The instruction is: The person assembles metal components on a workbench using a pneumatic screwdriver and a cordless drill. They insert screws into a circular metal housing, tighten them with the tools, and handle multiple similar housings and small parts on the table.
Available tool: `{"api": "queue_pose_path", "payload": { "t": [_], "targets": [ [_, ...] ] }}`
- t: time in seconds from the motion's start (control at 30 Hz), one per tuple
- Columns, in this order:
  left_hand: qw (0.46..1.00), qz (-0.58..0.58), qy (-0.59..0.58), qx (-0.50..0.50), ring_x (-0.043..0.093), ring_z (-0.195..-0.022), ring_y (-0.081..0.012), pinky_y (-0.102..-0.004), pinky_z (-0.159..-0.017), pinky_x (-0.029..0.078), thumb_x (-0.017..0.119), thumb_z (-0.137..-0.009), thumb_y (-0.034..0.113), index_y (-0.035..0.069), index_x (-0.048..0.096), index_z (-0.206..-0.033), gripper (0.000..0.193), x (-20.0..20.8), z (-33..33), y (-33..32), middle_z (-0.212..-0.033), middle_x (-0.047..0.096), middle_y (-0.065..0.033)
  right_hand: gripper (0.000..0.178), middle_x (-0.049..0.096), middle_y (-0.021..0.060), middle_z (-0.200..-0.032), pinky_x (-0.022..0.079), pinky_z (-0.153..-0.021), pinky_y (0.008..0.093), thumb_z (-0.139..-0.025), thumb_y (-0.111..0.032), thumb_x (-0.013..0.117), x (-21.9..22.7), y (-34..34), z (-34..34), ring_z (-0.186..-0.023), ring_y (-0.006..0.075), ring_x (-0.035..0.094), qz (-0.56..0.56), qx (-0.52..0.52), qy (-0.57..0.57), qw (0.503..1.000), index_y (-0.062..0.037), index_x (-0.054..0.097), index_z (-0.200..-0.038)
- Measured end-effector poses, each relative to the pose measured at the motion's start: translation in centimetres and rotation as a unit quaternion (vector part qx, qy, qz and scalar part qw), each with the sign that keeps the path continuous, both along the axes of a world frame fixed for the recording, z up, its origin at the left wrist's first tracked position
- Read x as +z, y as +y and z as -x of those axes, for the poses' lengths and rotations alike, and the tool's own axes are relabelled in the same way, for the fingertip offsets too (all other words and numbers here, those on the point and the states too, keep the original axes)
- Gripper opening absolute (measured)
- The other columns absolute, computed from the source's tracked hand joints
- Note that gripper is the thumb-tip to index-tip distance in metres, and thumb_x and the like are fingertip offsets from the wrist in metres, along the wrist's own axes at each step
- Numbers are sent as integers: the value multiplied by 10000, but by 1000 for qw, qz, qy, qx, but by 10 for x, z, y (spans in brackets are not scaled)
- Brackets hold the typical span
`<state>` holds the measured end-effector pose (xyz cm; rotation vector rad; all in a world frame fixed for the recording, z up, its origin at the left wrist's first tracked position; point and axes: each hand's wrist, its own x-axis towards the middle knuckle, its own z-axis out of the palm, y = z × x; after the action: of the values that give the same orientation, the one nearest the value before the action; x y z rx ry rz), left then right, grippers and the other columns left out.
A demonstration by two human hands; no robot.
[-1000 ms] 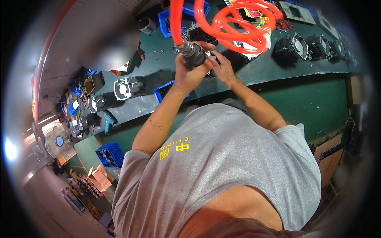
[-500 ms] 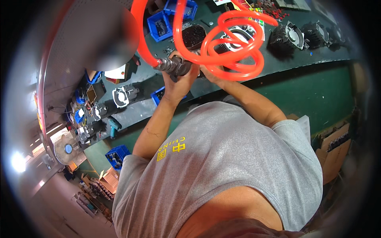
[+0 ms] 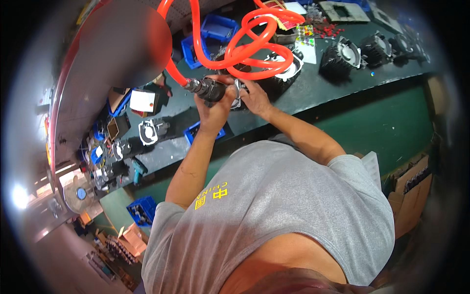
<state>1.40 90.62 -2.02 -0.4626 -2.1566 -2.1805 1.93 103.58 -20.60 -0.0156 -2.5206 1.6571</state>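
Observation:
My left hand [image 3: 214,111] is wrapped around a dark air-powered driver [image 3: 211,91], with a metal coupling at its hose end. From that coupling runs a thick red air hose [image 3: 254,47] that loops over the bench. My right hand [image 3: 256,100] is closed at the edge of a pale metal housing part [image 3: 237,94] just beside the tool, its fingers bent against it. The tool's working tip is hidden behind my hands and the part.
Dark motor-like housings with white faces stand on the dark bench at right [image 3: 341,55] and left [image 3: 152,131]. Blue bins [image 3: 219,28] hold small parts at the back. A blue bin [image 3: 196,136] sits by the near edge, and a teal cordless drill [image 3: 138,170] lies at left.
The hose loops have shifted left in the picture. My right hand, earlier mostly behind the hose, now shows along with the pale metal part. The driver stays in my left hand.

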Motion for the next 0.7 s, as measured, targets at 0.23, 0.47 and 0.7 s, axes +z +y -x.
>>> {"api": "queue_pose_path", "payload": {
  "t": [0.23,0.47,0.7],
  "targets": [
    [995,-93,-19,40,630,-861,-97,-261,-786,511,707,-846,-76,-5,683,-1046,213,6,8,-13,-976,704,-34,565,595,274,-1359,428,-1101,457,-960,-328,513,4,3,4,-1277,436,548,5,19,-28,999,-27,516,-1439],
    [986,-142,43,68,624,-862,-109,-269,-813,501,735,-820,-51,12,694,-984,179,42,10,-30,-957,690,-31,668,635,328,-1260,453,-1057,481,-1016,-488,517,29,11,-4,-1201,501,581,-5,30,-64,997,11,478,-1459],
    [961,-255,30,104,668,-957,-205,-449,-949,574,669,-863,-73,11,621,-1104,259,48,7,-11,-1023,676,-100,375,733,206,-1020,553,-806,359,-1001,-265,626,50,68,-36,-916,285,719,72,-4,42,996,33,666,-1224]
  ]
}}
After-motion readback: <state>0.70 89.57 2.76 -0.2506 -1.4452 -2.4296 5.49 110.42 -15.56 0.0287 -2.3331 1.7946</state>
